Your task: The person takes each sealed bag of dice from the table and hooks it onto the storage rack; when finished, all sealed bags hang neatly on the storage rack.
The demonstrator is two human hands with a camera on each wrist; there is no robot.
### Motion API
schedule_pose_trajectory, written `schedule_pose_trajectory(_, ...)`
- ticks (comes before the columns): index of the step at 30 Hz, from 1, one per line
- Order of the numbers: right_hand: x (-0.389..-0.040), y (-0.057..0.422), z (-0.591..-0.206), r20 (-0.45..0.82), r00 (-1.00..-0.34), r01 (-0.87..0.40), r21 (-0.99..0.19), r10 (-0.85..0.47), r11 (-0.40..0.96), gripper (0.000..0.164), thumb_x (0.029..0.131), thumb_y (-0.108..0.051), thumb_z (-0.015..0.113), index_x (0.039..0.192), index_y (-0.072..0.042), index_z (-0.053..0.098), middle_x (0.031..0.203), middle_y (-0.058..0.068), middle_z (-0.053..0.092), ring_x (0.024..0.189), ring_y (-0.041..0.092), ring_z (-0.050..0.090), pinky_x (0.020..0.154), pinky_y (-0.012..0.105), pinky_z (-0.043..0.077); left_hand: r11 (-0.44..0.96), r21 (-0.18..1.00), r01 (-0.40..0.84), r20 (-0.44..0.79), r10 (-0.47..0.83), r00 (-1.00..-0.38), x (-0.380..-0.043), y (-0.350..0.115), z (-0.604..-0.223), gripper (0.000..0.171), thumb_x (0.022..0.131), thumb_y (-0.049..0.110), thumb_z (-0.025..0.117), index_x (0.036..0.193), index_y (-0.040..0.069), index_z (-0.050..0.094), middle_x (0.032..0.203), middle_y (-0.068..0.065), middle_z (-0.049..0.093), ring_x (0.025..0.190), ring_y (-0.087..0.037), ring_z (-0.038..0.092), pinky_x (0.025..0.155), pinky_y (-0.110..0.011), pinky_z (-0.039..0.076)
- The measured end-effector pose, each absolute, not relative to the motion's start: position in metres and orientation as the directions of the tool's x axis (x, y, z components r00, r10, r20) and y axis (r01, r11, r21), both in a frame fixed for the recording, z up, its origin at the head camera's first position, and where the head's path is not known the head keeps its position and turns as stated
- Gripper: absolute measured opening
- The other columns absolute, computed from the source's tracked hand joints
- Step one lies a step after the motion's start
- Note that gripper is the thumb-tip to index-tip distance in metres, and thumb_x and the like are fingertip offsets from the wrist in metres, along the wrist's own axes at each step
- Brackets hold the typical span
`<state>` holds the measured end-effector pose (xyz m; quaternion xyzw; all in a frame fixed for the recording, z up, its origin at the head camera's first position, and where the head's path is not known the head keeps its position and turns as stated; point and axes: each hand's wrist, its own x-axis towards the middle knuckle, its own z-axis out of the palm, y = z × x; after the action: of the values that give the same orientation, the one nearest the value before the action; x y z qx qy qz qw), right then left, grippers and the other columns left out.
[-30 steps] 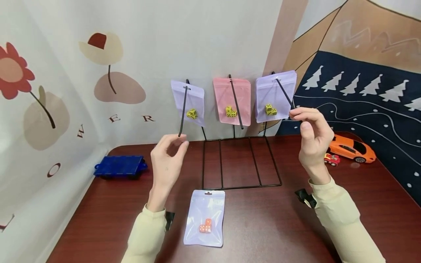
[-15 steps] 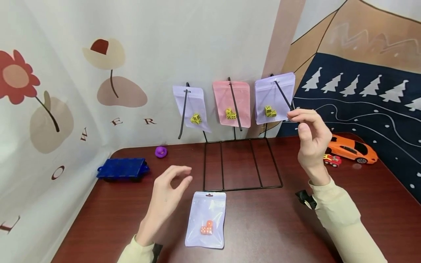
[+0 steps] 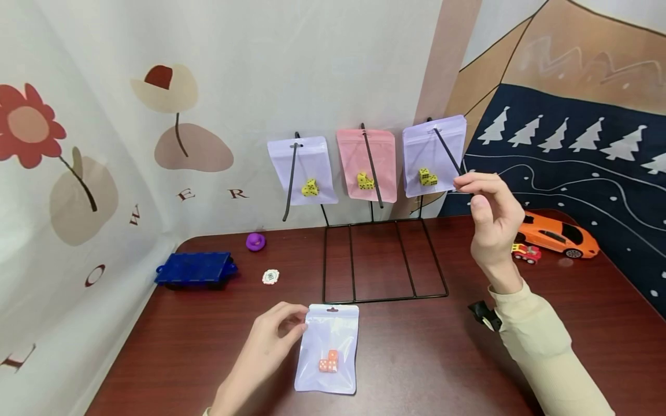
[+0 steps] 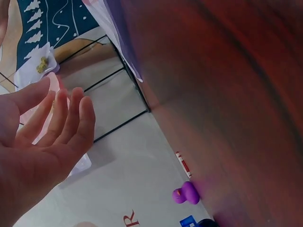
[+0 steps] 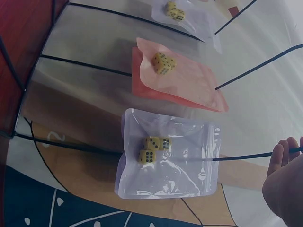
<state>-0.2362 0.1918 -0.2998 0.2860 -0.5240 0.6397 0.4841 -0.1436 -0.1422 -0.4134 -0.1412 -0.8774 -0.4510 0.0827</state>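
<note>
My left hand [image 3: 273,341], thumb and fingers curved with a gap between, is at the upper left edge of a lavender zip bag [image 3: 312,370] lying on the table; whether it touches is unclear. Orange dice [image 3: 329,361] show through that bag. My right hand [image 3: 494,225] pinches the front end of the right hook [image 5: 246,156] of a black wire rack [image 3: 385,299]. On this hook hangs a lavender bag [image 5: 189,182] with yellow dice [image 5: 151,144]. A pink bag [image 3: 346,150] hangs on the middle hook, another lavender bag [image 3: 281,150] on the left; both show yellow dice.
A blue toy wagon [image 3: 195,268], a purple toy duck [image 3: 255,241] and a poker chip [image 3: 270,277] are on the left. At right, an orange toy car [image 3: 559,236] and a small red toy vehicle [image 3: 526,253] stand behind my right arm. Printed curtains border the table.
My left hand has left the left hook's tip and come down to the lavender bag on the table. The left hanging bag has swung. My right hand stays at its hook.
</note>
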Motion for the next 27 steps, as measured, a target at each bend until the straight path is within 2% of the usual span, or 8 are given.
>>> schedule_pose_trajectory(7,-0.236,0.194,-0.301,0.874,-0.376,-0.916,-0.400,0.308,0.018,0.038,0.087,-0.019,0.061,0.080,0.019,0.056,0.087,0.016,0.066,0.086,0.024,0.060,0.082,0.028,0.050,0.623,0.732,0.274,0.159,0.235,-0.959,-0.136,-0.141,-0.415,0.021,0.080,-0.004,0.072,0.098,0.005,0.068,0.087,-0.002,0.062,0.076,-0.010,0.061,0.065,-0.022,0.055)
schedule_pose_trajectory(13,-0.238,0.195,-0.302,0.879,-0.372,-0.919,-0.394,0.299,0.014,0.041,0.087,-0.021,0.062,0.080,0.019,0.055,0.087,0.016,0.066,0.086,0.023,0.060,0.081,0.028,0.050,0.671,0.724,0.157,-0.050,0.278,-0.959,-0.128,-0.148,-0.415,0.024,0.081,0.003,0.072,0.104,0.002,0.065,0.092,-0.006,0.062,0.076,-0.015,0.063,0.062,-0.022,0.054)
schedule_pose_trajectory(16,-0.237,0.195,-0.303,0.879,-0.373,-0.920,-0.392,0.298,0.007,0.042,0.087,-0.022,0.062,0.080,0.019,0.055,0.087,0.016,0.066,0.086,0.023,0.060,0.082,0.028,0.050,0.674,0.731,0.111,-0.124,0.291,-0.949,-0.127,-0.153,-0.415,0.025,0.082,0.006,0.072,0.105,0.001,0.064,0.089,-0.007,0.063,0.075,-0.017,0.063,0.061,-0.023,0.054)
schedule_pose_trajectory(23,-0.237,0.194,-0.302,0.881,-0.370,-0.921,-0.390,0.295,0.011,0.041,0.087,-0.022,0.062,0.080,0.019,0.055,0.087,0.016,0.066,0.087,0.023,0.060,0.083,0.028,0.050,0.641,0.762,0.086,-0.191,0.350,-0.917,-0.129,-0.157,-0.417,0.028,0.081,0.007,0.072,0.106,-0.001,0.063,0.083,-0.003,0.062,0.076,-0.019,0.062,0.063,-0.025,0.052)
schedule_pose_trajectory(27,-0.237,0.195,-0.301,0.882,-0.366,-0.921,-0.388,0.298,0.018,0.041,0.087,-0.021,0.061,0.080,0.019,0.055,0.087,0.016,0.066,0.085,0.023,0.060,0.082,0.028,0.050,0.628,0.773,0.096,-0.186,0.368,-0.911,-0.131,-0.155,-0.419,0.029,0.081,0.003,0.071,0.108,-0.002,0.061,0.083,-0.002,0.060,0.075,-0.018,0.061,0.063,-0.024,0.051)
